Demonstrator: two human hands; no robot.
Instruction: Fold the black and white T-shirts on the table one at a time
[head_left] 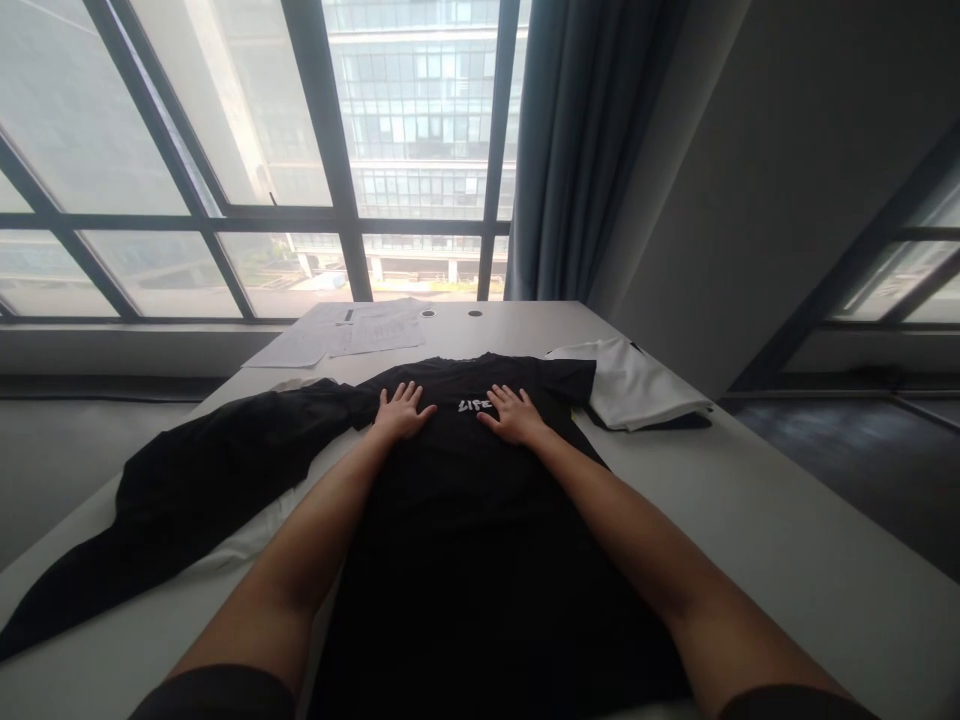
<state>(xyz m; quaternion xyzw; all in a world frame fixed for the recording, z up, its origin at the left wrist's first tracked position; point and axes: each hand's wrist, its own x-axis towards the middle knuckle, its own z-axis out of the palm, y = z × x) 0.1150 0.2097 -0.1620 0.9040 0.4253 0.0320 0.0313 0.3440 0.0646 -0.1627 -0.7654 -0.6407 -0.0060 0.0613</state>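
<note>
A black T-shirt with small white lettering on the chest lies spread flat on the white table, collar pointing away from me. My left hand rests palm down on the shirt's chest, left of the lettering, fingers stretched out. Right of the lettering my right hand lies flat on the shirt in the same way, fingers apart. Neither hand holds anything.
Another black garment lies crumpled at the left over something white. A folded white garment sits at the shirt's right shoulder. Paper sheets lie at the far edge by the windows. A curtain hangs behind.
</note>
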